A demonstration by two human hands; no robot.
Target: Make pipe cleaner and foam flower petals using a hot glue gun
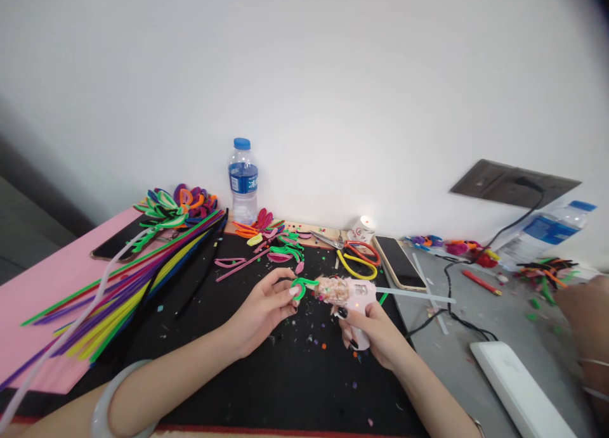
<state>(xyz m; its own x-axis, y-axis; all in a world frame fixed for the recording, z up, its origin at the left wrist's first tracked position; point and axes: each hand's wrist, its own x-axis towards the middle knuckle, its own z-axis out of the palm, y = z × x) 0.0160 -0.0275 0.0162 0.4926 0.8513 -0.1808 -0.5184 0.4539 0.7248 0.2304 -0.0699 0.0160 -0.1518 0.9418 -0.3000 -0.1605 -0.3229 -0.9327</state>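
Observation:
My right hand (375,333) grips a pink hot glue gun (352,293) whose crusted nozzle points left. My left hand (266,305) pinches a small green pipe-cleaner loop (301,286) right at the nozzle tip. A clear glue stick (413,293) pokes out of the gun's back toward the right. Both hands hover over a black mat (228,355) speckled with tiny coloured scraps. A pale bangle (107,397) sits on my left wrist.
A sheaf of long coloured pipe cleaners (128,286) lies at left; finished pipe-cleaner petals (181,206) and pieces (280,244) lie behind. A water bottle (243,179), scissors (354,248), a phone (399,262), a white block (518,387) and a black cable (457,321) are around. Another person's hand (587,317) is at right.

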